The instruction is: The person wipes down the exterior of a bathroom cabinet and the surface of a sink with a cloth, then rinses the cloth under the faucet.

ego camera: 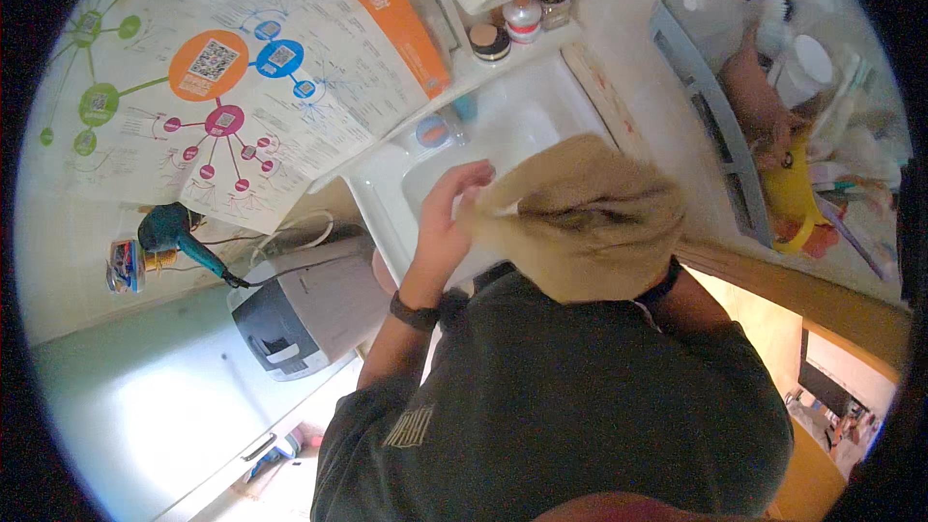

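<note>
A tan cloth (602,225), apparently a garment, is spread in front of my chest, with dark folds across its middle. My left hand (449,206) holds the cloth's left edge, which is drawn out to a point there. The cloth covers my right hand; only the forearm and a dark wristband (660,279) show at its lower right. Motion blurs the cloth, so its exact kind is unclear. Beyond my left hand lies a white washbasin (424,177), partly hidden by the cloth.
Shelves with cosmetic jars (522,18) stand behind the basin. On the left are a printed poster (304,109), a teal and black hair dryer (177,235) and a white and grey appliance (312,312). A grey rack or bin (714,116) with assorted items stands at right.
</note>
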The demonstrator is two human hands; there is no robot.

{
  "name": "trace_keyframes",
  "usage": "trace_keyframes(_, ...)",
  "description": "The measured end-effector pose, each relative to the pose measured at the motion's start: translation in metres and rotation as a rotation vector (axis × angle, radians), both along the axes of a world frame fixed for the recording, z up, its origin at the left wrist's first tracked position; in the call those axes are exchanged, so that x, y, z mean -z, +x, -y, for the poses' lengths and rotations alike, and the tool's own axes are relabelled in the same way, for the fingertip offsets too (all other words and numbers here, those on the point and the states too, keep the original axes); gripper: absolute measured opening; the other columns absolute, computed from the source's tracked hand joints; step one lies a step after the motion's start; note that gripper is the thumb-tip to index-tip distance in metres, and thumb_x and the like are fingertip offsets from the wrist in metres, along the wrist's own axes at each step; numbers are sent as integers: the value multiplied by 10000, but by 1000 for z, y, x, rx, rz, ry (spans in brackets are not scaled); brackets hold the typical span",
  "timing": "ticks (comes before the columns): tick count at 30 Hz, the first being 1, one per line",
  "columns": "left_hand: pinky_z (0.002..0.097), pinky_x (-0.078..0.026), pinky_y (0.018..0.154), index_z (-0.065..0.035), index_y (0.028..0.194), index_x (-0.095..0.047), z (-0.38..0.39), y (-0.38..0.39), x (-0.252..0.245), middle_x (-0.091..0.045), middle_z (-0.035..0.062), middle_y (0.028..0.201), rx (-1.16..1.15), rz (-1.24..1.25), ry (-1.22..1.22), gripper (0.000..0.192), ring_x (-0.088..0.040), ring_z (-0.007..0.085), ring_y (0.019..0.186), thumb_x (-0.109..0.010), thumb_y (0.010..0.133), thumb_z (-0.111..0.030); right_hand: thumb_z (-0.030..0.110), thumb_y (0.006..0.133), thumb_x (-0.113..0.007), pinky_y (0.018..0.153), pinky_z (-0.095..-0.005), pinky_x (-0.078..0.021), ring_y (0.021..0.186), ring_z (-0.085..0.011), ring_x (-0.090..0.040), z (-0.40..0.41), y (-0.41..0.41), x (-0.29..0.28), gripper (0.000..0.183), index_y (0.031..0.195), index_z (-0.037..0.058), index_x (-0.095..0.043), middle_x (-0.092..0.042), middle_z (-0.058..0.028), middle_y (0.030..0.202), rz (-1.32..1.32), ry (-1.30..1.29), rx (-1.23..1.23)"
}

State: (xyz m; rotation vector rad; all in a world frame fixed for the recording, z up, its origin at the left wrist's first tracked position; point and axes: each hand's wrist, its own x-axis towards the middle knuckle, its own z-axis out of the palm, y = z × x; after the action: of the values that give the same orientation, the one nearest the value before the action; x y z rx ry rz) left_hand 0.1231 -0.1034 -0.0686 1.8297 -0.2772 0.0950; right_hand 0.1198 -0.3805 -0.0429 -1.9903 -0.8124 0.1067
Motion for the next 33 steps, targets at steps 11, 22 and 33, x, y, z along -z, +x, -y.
trace_keyframes(11, 333, -500, 953, 27, 1220, -637, -34, -41, 3, -696, 152, 1106, -278, 71, 194, 243, -667, 231, 1042, -490, 1051, -66, 290, 960, -689, 1118, -394, -431, 1310, -298, -562, -76, 13, -13, 600, 1472, 48, -489, -588, -104, 1429, 68, -91, 337)
trace_keyframes(22, 344, -538, 930, 2, 1278, -621, -45, -79, 46, -681, 137, 1211, -233, -163, 199, 265, -681, 227, 1032, -466, 1066, -41, 478, 782, -807, 890, -427, -538, 976, -264, -618, -2, 104, 72, 493, 1065, 82, -723, -686, -95, 1079, -253, 306, 303)
trace_keyframes(33, 366, -566, 903, -15, 1328, -614, -57, -103, 71, -726, 139, 1153, -224, -303, 342, 310, -717, 249, 973, -460, 1061, -46, 349, 863, -758, 957, -464, -524, 1093, -328, -640, 9, 189, 214, 520, 1249, 34, -610, -677, -148, 1176, -353, 1041, 433)
